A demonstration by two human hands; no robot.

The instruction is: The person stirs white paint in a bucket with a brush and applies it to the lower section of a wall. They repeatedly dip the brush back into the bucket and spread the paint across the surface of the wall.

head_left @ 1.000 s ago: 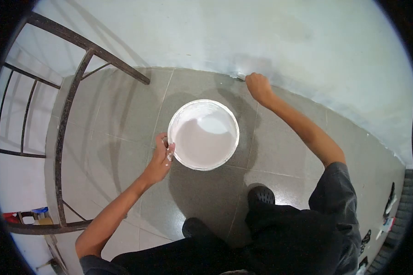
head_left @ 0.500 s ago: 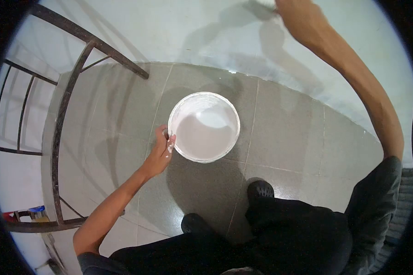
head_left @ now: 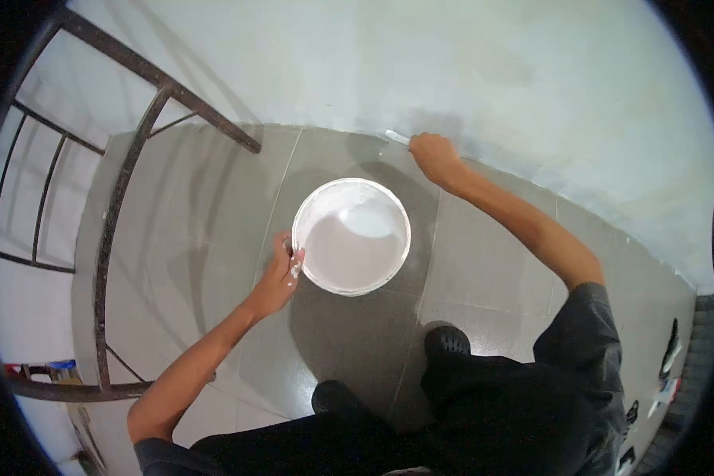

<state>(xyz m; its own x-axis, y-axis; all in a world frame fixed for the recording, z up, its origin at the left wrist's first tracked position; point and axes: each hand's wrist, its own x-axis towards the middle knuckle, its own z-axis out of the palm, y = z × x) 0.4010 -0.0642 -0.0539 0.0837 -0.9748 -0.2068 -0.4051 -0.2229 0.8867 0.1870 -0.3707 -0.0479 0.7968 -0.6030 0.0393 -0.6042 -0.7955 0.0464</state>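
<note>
Wall edge point(head_left: 325, 127): floor point(head_left: 492, 238) separates it from bucket point(head_left: 325, 205)
Left hand point(head_left: 278, 278): fingers grip bucket rim
Right hand point(head_left: 436, 159): fingers closed around pale tool point(head_left: 397, 138)
Count: one bucket, two shoes point(head_left: 447, 341)

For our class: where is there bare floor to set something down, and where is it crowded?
Bare floor lies between metal frame and bucket, and between bucket, right forearm and right shoe. Crowded: the bucket's left side, held by the left hand, and the foot of the wall, where the right hand holds a tool.
</note>
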